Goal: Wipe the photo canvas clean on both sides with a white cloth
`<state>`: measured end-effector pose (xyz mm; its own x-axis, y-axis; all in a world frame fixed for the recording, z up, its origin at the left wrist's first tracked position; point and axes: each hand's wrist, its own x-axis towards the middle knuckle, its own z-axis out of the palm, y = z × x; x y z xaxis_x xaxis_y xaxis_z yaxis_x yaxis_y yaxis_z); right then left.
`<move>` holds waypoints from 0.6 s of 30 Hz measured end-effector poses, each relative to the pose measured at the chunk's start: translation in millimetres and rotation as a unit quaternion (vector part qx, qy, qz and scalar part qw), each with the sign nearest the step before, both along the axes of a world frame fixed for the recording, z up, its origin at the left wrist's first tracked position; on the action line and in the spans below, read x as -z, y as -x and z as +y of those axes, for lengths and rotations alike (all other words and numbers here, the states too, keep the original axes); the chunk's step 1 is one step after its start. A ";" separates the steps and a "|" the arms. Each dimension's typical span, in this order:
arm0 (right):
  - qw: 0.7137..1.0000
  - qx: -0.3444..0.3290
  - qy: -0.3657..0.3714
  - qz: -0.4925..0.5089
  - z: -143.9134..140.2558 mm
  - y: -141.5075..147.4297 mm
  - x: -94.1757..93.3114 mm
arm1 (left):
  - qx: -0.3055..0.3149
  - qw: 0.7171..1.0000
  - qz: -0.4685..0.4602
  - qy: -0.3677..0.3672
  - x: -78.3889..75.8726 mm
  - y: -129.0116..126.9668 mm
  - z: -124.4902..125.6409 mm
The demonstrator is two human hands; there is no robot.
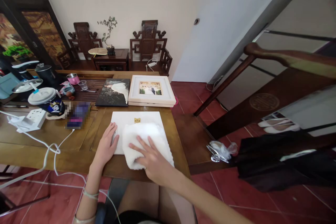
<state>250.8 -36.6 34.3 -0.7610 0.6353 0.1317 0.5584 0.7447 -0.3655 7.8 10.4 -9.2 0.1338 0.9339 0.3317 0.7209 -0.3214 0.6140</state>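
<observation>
A white flat panel (118, 143) lies near the front edge of the wooden table, with a small gold-coloured plate (137, 120) on its upper part. My left hand (106, 143) rests flat on the panel's left edge, fingers stretched out, holding nothing. Over the panel's right and lower part is a folded fluffy white towel (157, 138), which overhangs its lower edge. My right hand (151, 157) presses down on this towel with fingers spread, and its thumb is tucked into the fold at the lower side.
Behind the panel lie a white framed photo (133, 91) and a dark picture board (105, 94). A lidded cup (54, 103), a phone (77, 116), a power strip (31, 120) and white cables (44, 161) occupy the left. A wooden chair (296, 91) stands right of the table (86, 154).
</observation>
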 end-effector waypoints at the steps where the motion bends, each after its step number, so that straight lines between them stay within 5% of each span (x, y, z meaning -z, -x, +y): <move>1: 1.000 -0.005 0.006 -0.001 5.6 -2.1 -2.1 | 0.000 1.000 0.000 0.004 -0.2 -0.1 -0.1; 11: 0.997 0.067 0.009 -0.022 75.9 14.3 -4.1 | -0.004 1.000 -0.007 0.002 -0.1 -0.3 -0.6; 18: 0.996 0.086 0.020 -0.030 24.9 24.6 -4.2 | -0.005 1.000 -0.001 0.002 0.4 0.6 -0.6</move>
